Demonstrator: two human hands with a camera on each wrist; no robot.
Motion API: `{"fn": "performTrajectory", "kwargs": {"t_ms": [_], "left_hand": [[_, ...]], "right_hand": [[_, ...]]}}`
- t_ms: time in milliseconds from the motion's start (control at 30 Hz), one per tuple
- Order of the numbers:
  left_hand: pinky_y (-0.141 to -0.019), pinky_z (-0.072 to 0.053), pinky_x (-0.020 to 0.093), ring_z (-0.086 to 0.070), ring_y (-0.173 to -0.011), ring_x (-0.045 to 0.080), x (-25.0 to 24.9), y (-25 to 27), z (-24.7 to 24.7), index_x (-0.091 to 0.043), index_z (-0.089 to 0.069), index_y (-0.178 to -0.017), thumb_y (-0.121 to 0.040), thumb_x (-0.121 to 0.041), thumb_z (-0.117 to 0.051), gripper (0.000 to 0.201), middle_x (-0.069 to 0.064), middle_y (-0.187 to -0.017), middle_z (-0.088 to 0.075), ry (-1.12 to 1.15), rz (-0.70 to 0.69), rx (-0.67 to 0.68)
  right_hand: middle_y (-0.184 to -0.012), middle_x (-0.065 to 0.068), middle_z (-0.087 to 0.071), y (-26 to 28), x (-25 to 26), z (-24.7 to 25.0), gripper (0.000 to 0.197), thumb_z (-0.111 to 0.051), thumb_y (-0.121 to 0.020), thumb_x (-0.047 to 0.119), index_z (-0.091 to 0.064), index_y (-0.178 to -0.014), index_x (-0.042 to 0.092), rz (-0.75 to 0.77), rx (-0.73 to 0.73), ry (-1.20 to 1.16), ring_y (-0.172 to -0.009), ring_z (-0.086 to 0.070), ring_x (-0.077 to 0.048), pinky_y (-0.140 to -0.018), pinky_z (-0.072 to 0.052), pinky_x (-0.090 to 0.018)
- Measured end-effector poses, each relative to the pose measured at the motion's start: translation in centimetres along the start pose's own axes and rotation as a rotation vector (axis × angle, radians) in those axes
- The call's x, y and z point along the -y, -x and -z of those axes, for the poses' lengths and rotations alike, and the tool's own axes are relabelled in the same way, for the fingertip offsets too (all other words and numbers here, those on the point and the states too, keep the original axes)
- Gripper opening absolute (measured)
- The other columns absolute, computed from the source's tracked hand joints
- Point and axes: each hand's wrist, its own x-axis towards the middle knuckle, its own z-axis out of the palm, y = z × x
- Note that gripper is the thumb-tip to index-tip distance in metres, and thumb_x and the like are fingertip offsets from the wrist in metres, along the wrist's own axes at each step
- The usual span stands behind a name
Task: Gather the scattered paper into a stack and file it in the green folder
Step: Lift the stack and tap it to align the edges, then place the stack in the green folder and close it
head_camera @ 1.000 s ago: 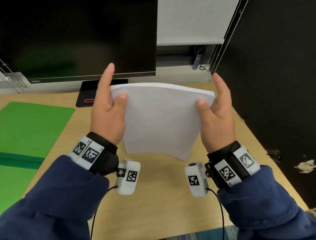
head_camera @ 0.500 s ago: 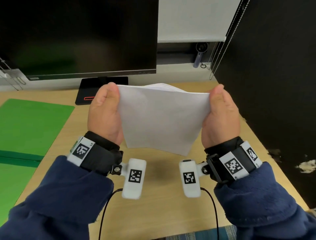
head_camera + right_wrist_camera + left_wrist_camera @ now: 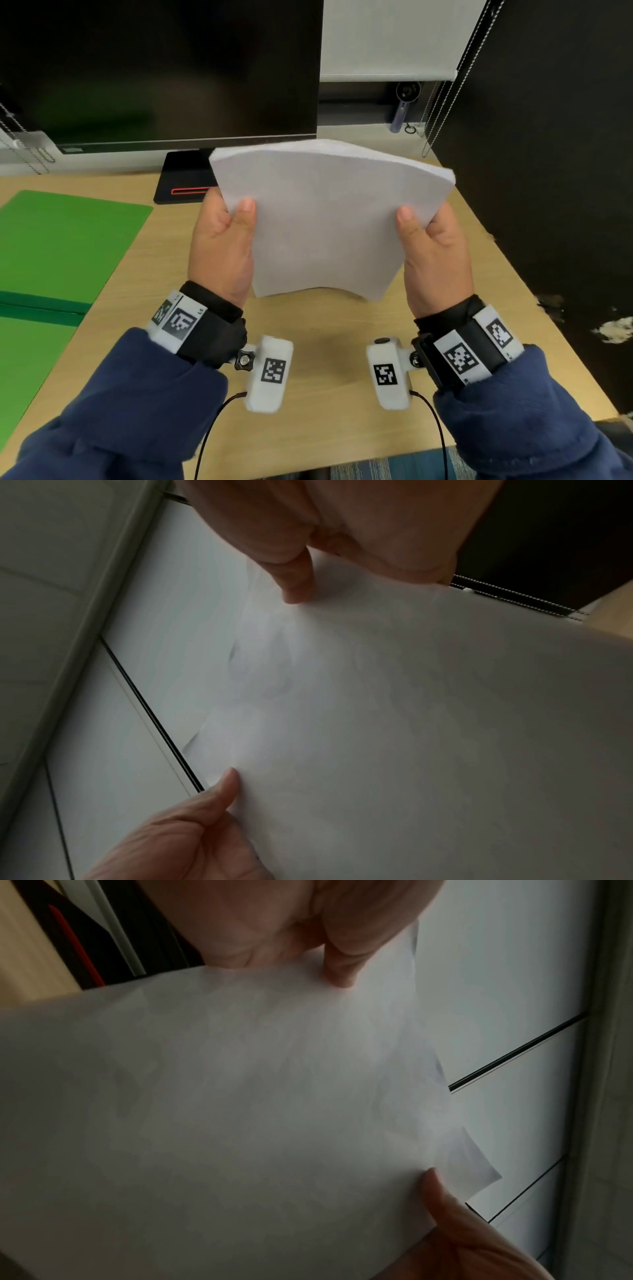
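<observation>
Holding the paper on both sides, the left hand point(image 3: 221, 246) pinches the left edge, thumb on the front and fingers hidden behind. The right hand point(image 3: 436, 253) does the same on the right edge. Half a second ago both hands were balled up near the top corners and the sheets looked squashed and wrinkled between them. Now the hands sit lower down the sides, and the thumbs lie flat on the front sheet.

The stack of paper point(image 3: 325, 219) is up in the air above the desk point(image 3: 325, 428), standing tall and bending a little toward the person. Its top edge now looks thick and even, with the sheets lined up. Its bottom edge hangs over the desk; I cannot tell if it touches. In the left wrist view, one corner point(image 3: 479, 1172) pokes out past the rest, so the sheets are not all square yet.

I think the gathering part is nearly done. The hands seem to be tidying the edges, maybe to tap them on the desk.

The green folder point(image 3: 61, 253) lies open and flat on the left side of the desk, well apart from the paper. Nothing is in it yet. Behind the paper stands the dark monitor point(image 3: 161, 68). The filing step is not yet begun.
</observation>
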Motion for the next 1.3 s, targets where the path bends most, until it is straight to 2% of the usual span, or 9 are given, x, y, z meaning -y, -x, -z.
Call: {"fn": "performTrajectory", "kwargs": {"t_ms": [233,367,533,700,767,900,1067,1200,1300], "left_hand": [[-0.1,-0.049,0.059,-0.065,-0.118,0.029,4.5,2.5,1.2,-0.017,-0.055,-0.131,-0.096,-0.026,-0.051,0.037,0.006,-0.127,-0.068,-0.194,0.266,0.027],[-0.099,-0.051,0.056,-0.067,-0.111,0.021,5.7,3.4,1.4,-0.033,-0.062,-0.113,-0.091,-0.033,-0.05,0.025,-0.004,-0.115,-0.073,-0.319,0.318,-0.018],[-0.094,-0.053,0.054,-0.068,-0.108,0.023,1.9,2.9,2.3,-0.043,-0.062,-0.098,-0.091,-0.032,-0.051,0.017,-0.002,-0.112,-0.073,-0.285,0.253,-0.041],[-0.094,-0.053,0.049,-0.069,-0.106,0.028,1.0,3.8,5.9,-0.026,-0.068,-0.103,-0.092,-0.022,-0.054,0.019,0.0,-0.108,-0.076,-0.23,0.423,-0.034],[-0.095,-0.053,0.051,-0.069,-0.105,0.031,0.8,3.9,8.1,-0.016,-0.066,-0.106,-0.091,-0.021,-0.055,0.019,0.005,-0.107,-0.076,-0.247,0.512,-0.054],[-0.089,-0.053,0.05,-0.067,-0.09,0.026,-1.1,4.1,14.8,-0.01,-0.061,-0.108,-0.104,-0.036,-0.044,0.031,0.019,-0.106,-0.07,-0.374,0.502,-0.111],[-0.083,-0.049,0.036,-0.063,-0.096,0.025,-2.4,4.5,30.3,-0.018,-0.06,-0.111,-0.1,-0.038,-0.051,0.025,0.001,-0.105,-0.067,-0.983,0.504,-0.286],[-0.097,-0.048,0.048,-0.057,-0.113,0.042,-2.3,6.2,44.9,-0.008,-0.058,-0.128,-0.09,-0.043,-0.063,0.052,0.022,-0.13,-0.057,-1.354,0.778,-0.512],[-0.106,-0.042,0.054,-0.045,-0.128,0.046,-2.7,6.8,52.1,-0.009,-0.05,-0.136,-0.082,-0.057,-0.069,0.075,0.023,-0.143,-0.047,-1.476,1.044,-0.455]], "right_hand": [[-0.126,-0.011,-0.069,1.4,-4.5,1.2,0.031,-0.051,-0.101,0.01,-0.058,-0.13,0.005,-0.207,0.001,0.096,-0.113,-0.067,-0.025,-0.088,-0.055,-0.037],[-0.122,-0.004,-0.072,2.1,-5.4,1.1,0.031,-0.05,-0.101,0.005,-0.061,-0.129,0.01,-0.304,-0.031,0.163,-0.112,-0.068,-0.019,-0.091,-0.055,-0.039],[-0.127,-0.002,-0.07,3.6,-1.5,1.9,0.032,-0.051,-0.099,0.01,-0.059,-0.13,0.013,-0.177,0.086,0.07,-0.117,-0.065,-0.019,-0.093,-0.055,-0.035],[-0.118,-0.004,-0.075,6.4,-3.4,0.0,0.027,-0.054,-0.096,0.008,-0.066,-0.119,0.017,-0.378,0.116,0.081,-0.111,-0.069,-0.032,-0.095,-0.053,-0.057],[-0.11,-0.009,-0.077,6.4,-4.1,-2.3,0.024,-0.054,-0.097,0.003,-0.068,-0.112,0.014,-0.42,0.094,0.078,-0.099,-0.073,-0.03,-0.087,-0.059,-0.05],[-0.105,-0.011,-0.077,5.3,-4.6,-7.7,0.021,-0.052,-0.097,-0.001,-0.068,-0.107,0.008,-0.446,0.179,0.07,-0.082,-0.074,-0.019,-0.07,-0.061,-0.033],[-0.102,-0.005,-0.079,4.1,-5.1,-15.9,0.025,-0.05,-0.099,0.002,-0.069,-0.105,0.016,-0.473,0.291,0.025,-0.083,-0.075,-0.018,-0.071,-0.063,-0.032],[-0.11,-0.007,-0.077,4.0,-5.8,-22.3,0.028,-0.048,-0.099,0.003,-0.069,-0.113,0.017,-0.51,0.35,-0.019,-0.092,-0.074,-0.024,-0.082,-0.06,-0.043],[-0.113,-0.006,-0.077,4.4,-6.5,-26.3,0.03,-0.048,-0.099,0.003,-0.068,-0.119,0.015,-0.53,0.392,-0.021,-0.094,-0.074,-0.025,-0.079,-0.062,-0.039]]}}
